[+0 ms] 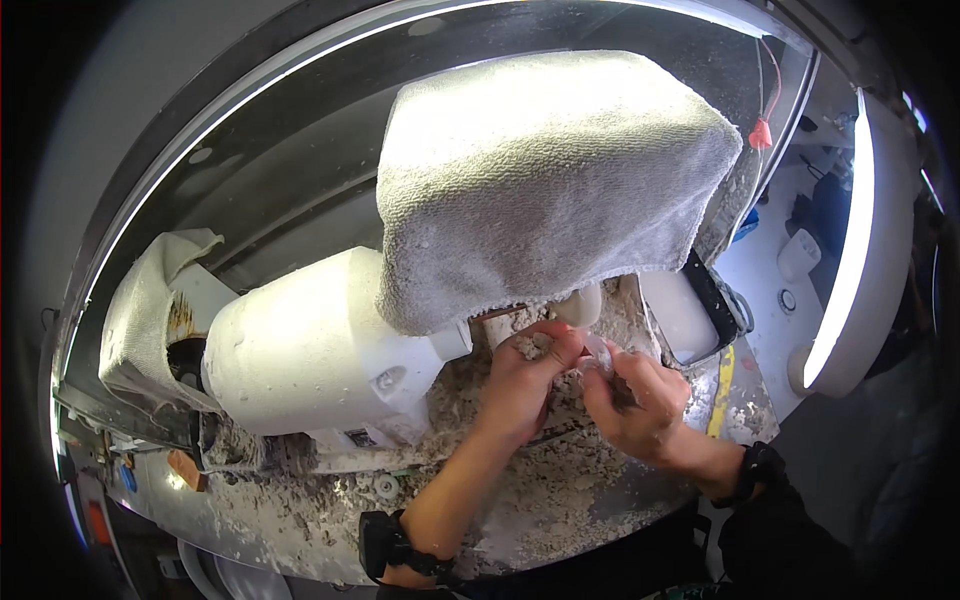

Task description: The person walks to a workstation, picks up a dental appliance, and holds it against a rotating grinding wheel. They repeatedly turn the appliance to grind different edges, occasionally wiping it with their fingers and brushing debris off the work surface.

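Both of my hands are closed around a small translucent, pale piece (597, 352) that looks wet. My left hand (522, 385) pinches it from the left, with a greyish clump of wet grit (533, 346) on the fingers. From the right my right hand (640, 402) grips it with thumb and bent fingers, which partly hide its shape. Just beyond the fingertips is a cream-coloured rounded tip (580, 303), partly under a white towel (550, 190). Whether the piece touches that tip I cannot tell. A white motor housing (300, 340) lies to the left of my hands.
Wet, crumbly grit (560, 480) covers much of the metal worktop. A black tray (727, 340) with whitish contents stands to the right, near a yellow strip (722, 390). A second towel (150, 320) drapes over the far left end. A lit lamp (845, 250) stands at the right.
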`<state>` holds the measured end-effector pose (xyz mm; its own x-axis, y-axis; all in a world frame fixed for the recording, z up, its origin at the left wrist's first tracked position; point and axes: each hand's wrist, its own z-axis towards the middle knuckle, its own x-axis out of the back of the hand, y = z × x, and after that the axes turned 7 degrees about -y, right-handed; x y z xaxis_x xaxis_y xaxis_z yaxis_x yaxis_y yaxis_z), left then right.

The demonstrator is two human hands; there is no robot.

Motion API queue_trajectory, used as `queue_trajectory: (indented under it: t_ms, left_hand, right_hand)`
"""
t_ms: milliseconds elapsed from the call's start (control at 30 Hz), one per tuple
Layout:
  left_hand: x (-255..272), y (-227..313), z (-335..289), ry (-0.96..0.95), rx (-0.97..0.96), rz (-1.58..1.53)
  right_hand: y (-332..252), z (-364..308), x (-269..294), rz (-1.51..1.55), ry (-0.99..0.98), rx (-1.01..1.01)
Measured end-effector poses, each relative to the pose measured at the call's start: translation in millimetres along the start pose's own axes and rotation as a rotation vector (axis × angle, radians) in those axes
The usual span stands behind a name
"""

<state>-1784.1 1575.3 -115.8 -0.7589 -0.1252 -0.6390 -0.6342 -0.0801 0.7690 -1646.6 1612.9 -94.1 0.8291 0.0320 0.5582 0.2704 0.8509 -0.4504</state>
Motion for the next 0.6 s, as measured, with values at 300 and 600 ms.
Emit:
queue_trajectory:
  t_ms: [300,600]
  left_hand:
    - [0.3,-3.1,2.8,0.018,-0.015,0.117]
    - [1.4,-0.3,2.0,-0.001,0.041,0.120]
  right_hand:
    - [1.0,-13.1,-9.1,0.409,0.026,-0.347]
    - [-9.2,-11.8,-7.5,0.908,-0.003,-0.639]
